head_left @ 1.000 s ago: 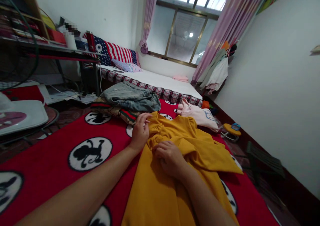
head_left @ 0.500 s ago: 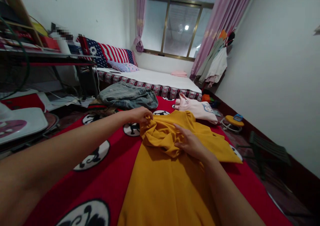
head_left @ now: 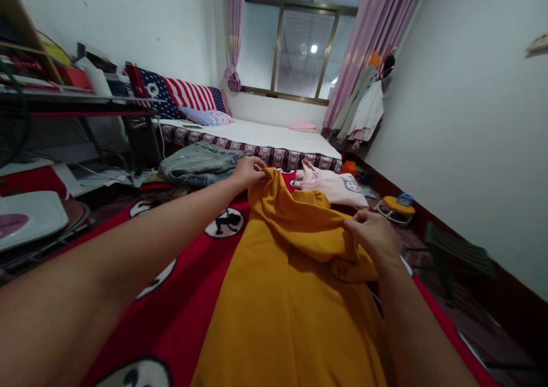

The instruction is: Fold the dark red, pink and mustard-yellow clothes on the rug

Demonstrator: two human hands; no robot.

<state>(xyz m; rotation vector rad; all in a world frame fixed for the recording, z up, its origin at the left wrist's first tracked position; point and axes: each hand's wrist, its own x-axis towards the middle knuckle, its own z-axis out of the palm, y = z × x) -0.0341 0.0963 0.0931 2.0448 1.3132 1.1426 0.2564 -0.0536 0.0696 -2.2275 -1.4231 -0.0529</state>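
Note:
A mustard-yellow garment [head_left: 278,295] lies spread over a red blanket [head_left: 188,301] with black-and-white round figures. Its exact kind I cannot tell. At its far left part, my left hand [head_left: 250,172] pinches the cloth and holds it raised. My right hand [head_left: 374,233] pinches another part of the same cloth on the right. Between the two hands the fabric hangs in loose folds, and a bunched bit droops below the right hand. Beyond it lie a folded pale pink top [head_left: 329,186] and, to the left, a blue-grey denim garment [head_left: 197,163].
A bed [head_left: 278,137] with a white cover stands behind. On the left are a cluttered desk [head_left: 77,103] and a white plastic seat [head_left: 29,218]. A yellow round stool [head_left: 398,205] and a dark green folding stool [head_left: 460,247] stand at the right wall.
My left hand has risen slightly, lifting the cloth. My right hand has moved right and now grips the fabric, which is stretched between both hands. The view has shifted a little.

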